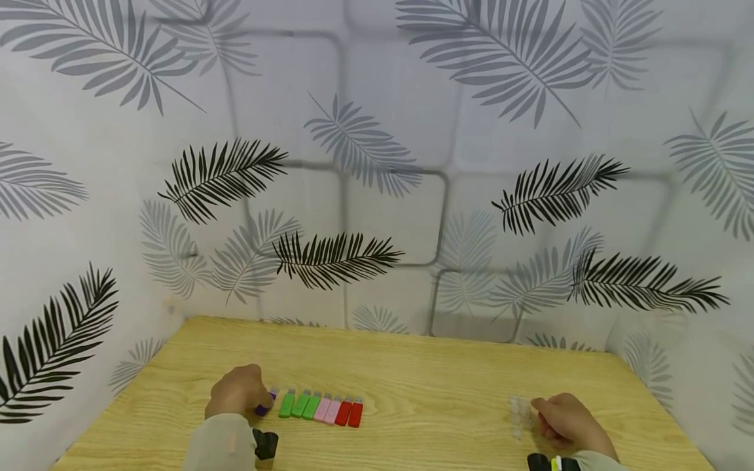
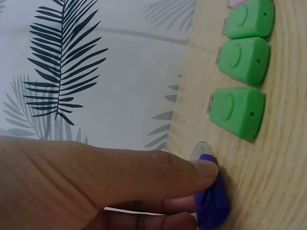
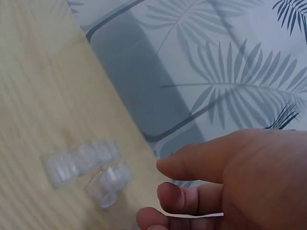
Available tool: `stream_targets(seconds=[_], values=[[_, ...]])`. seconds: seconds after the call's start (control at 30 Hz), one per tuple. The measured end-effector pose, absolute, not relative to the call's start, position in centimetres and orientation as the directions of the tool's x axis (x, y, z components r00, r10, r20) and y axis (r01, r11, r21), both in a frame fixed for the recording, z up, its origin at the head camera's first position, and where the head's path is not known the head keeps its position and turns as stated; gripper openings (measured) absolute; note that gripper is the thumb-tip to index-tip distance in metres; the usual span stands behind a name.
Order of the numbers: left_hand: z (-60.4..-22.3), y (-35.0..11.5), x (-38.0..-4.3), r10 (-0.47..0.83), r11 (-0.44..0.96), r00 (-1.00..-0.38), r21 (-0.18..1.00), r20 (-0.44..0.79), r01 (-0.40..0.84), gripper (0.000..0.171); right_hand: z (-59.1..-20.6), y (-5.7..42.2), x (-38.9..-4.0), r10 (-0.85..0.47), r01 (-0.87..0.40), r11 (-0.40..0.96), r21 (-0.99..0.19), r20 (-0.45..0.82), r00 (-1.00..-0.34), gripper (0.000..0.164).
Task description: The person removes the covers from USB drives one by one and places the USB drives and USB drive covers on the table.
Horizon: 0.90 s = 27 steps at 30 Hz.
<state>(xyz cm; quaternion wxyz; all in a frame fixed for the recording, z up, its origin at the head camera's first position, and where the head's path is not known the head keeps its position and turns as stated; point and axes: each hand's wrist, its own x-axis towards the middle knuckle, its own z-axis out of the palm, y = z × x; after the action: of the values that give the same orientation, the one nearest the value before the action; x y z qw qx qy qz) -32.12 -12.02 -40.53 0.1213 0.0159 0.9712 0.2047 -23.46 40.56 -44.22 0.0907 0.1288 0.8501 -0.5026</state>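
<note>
My left hand (image 1: 238, 392) pinches a purple USB flash drive (image 2: 213, 203) between thumb and fingers, low at the table. A clear rounded piece shows at the drive's far end in the left wrist view. Beside it runs a row of drives: three green USB flash drives (image 1: 287, 403), two pink ones (image 1: 327, 409) and two red ones (image 1: 356, 414), metal plugs pointing away from me. On the right, my right hand (image 1: 565, 418) has loosely bent fingers, thumb and forefinger apart, holding nothing. Next to it lie several small clear plastic caps (image 3: 62, 168).
The light wood-grain table (image 1: 424, 392) ends at a wall covering (image 1: 389, 216) with grey and black leaf prints at the back and sides. A wide stretch of table lies between the drives and the clear caps.
</note>
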Motion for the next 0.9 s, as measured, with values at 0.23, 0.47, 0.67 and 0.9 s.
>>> stream_targets(seconds=[0.23, 0.47, 0.67, 0.9], values=[[-40.7, -11.8, -32.0, 0.080, 0.907, -0.975, 0.421, -0.209, -0.016, 0.018, -41.1, 39.4, -23.8, 0.237, 0.265, 0.654, -0.708, -0.141, -0.961, 0.032], [-41.5, -12.1, -32.3, 0.087, 0.901, -0.975, 0.434, -0.205, -0.011, 0.016, -38.3, 37.1, -23.4, 0.170, 0.149, 0.790, -0.595, -0.021, -0.985, 0.038], [-41.8, -12.4, -32.7, 0.112, 0.872, -0.989, 0.486, -0.101, 0.049, 0.031, -36.7, 34.8, -22.9, 0.083, 0.058, 0.805, -0.591, 0.015, -0.996, 0.054], [-39.7, -10.5, -32.3, 0.271, 0.751, -0.960, 0.607, 0.073, 0.258, 0.020, -35.8, 32.2, -22.7, -0.029, -0.042, 0.812, -0.581, 0.031, -0.999, 0.072]])
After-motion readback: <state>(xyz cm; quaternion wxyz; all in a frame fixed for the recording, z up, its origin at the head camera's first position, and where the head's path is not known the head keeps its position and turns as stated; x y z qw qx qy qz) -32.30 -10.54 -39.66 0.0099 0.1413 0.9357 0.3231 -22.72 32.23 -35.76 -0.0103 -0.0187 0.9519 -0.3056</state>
